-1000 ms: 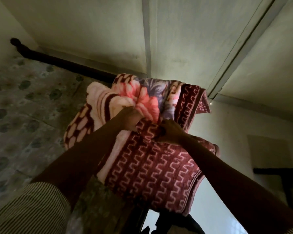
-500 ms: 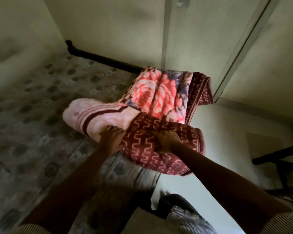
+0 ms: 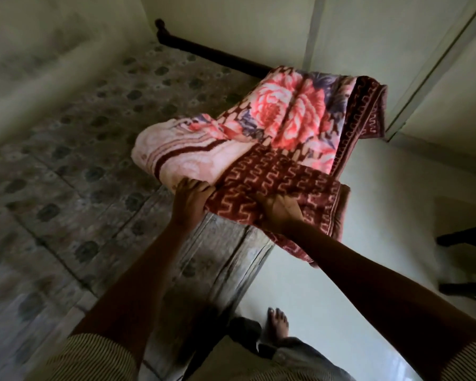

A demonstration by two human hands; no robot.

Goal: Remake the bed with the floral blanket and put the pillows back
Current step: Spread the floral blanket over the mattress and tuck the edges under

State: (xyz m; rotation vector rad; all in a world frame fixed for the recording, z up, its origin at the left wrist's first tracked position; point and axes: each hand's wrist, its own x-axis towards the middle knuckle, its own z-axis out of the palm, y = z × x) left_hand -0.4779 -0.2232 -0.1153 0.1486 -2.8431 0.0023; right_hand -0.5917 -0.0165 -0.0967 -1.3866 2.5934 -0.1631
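Head view shows the blanket [image 3: 259, 144] lying as a folded bundle on the right edge of the bed [image 3: 88, 182], near the dark rail [image 3: 217, 55] at the far end. Its maroon zigzag border hangs off the side over the floor [image 3: 368, 204]. A second ago the bundle was held up in front of the wall. Half a second ago it had only just come down on the mattress. Now it rests flatter, with the pink flower panel opened out toward the wall.

The left hand [image 3: 190, 200] holds the near edge where pale pink meets maroon, its fingers [image 3: 188, 184] curled over the fold. The right hand [image 3: 280, 211] grips the zigzag border, fingers dug into the cloth. Both hands sit further apart than before.

A bare foot [image 3: 278, 323] now shows on the floor beside the bed, and a dark chair [image 3: 467, 259] stands at the right.
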